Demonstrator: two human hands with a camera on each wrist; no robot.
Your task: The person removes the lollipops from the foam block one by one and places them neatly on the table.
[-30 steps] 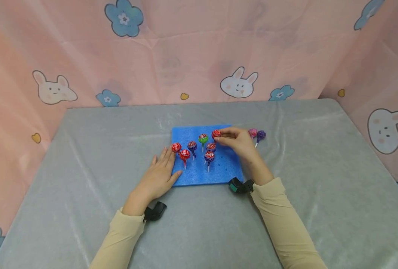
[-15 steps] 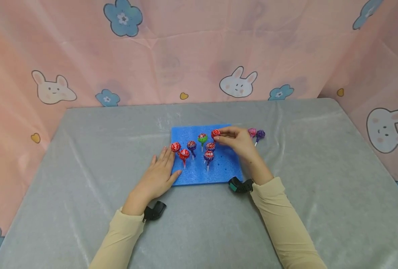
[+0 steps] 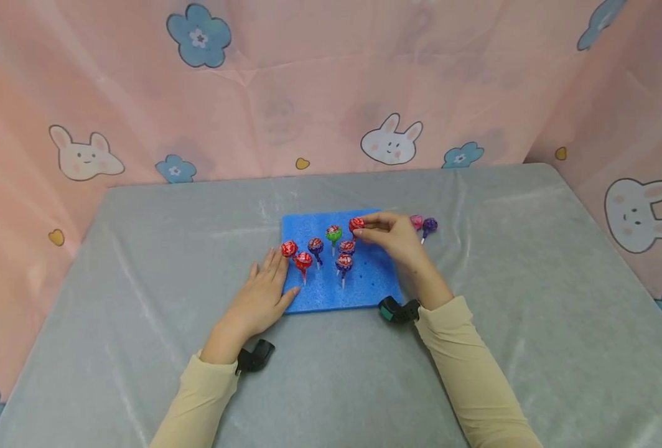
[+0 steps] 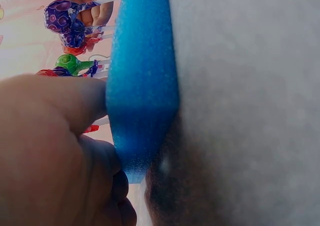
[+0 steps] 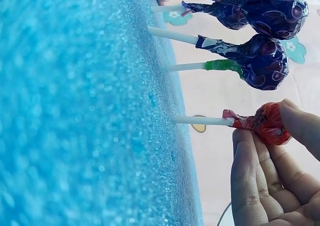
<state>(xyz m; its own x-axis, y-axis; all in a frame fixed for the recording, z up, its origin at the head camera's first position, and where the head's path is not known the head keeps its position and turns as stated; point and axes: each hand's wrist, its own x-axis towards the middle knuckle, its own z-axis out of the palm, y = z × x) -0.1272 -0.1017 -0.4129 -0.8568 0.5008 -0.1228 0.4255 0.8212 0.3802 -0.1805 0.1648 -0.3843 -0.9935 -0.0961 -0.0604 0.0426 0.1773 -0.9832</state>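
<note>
A blue foam board (image 3: 325,297) lies on the table with several wrapped lollipops upright in it. With thumb and fingers, my right hand (image 3: 395,239) pinches the head of a red lollipop (image 5: 272,123) near the board's back right; in the right wrist view its white stick meets the foam. My left hand (image 3: 258,302) rests against the board's left edge, fingers extended and thumb (image 4: 75,98) touching the foam. Close to its fingertips stand two red lollipops (image 3: 303,261). A green lollipop (image 3: 333,233) and several purple-wrapped ones (image 3: 344,264) stand between the hands.
Beyond the right hand, a pink lollipop (image 3: 417,221) and a dark purple lollipop (image 3: 429,224) lie on the grey-covered table (image 3: 504,261). Small holes show in the foam's right part. A pink curtain (image 3: 308,81) hangs behind the table.
The head view has shifted slightly. Both hands keep their places: the right still pinches the red lollipop, the left still rests at the foam board's edge.
</note>
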